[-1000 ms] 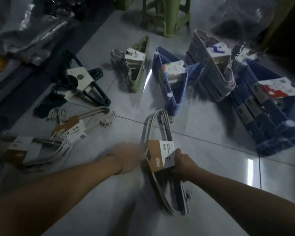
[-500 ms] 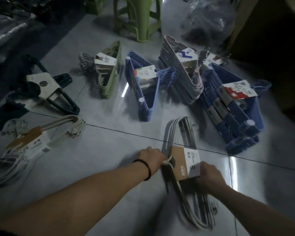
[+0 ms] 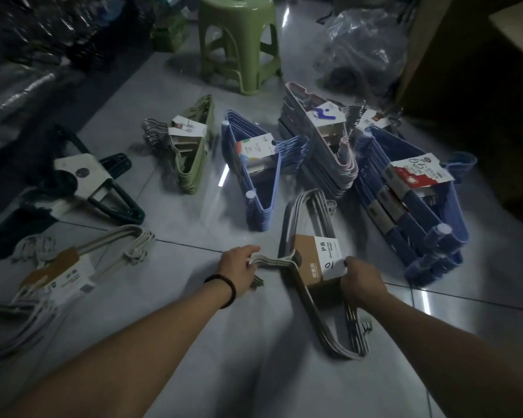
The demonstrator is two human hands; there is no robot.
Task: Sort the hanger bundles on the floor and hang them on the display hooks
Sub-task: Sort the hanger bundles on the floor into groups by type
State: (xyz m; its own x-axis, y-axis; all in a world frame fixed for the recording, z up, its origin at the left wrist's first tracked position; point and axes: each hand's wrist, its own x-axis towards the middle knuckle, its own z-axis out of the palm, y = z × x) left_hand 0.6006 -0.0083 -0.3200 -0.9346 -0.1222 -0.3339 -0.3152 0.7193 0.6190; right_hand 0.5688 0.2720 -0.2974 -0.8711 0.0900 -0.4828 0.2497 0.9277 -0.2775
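Observation:
A grey hanger bundle [image 3: 310,224] with a brown and white card sleeve lies on the tiled floor in front of me. My left hand [image 3: 239,268] grips its hooks at the left end. My right hand [image 3: 361,282] holds the bundle at the card sleeve's right edge. Further back lie a green bundle [image 3: 195,152], a light blue bundle [image 3: 254,179], a pale pink stack [image 3: 323,146] and a dark blue stack [image 3: 414,206]. To the left are a dark green bundle [image 3: 103,188] and a white bundle [image 3: 82,260]. No display hooks are in view.
A green plastic stool [image 3: 239,40] stands at the back centre. A clear plastic bag [image 3: 363,52] sits to its right, beside a brown cabinet side [image 3: 420,55]. Dark wrapped goods [image 3: 27,70] line the left edge. More white hangers [image 3: 12,327] lie at the near left.
The grey bundle and both hands have shifted right, ending close to the dark blue stack. My view has lifted, bringing the whole stool into sight.

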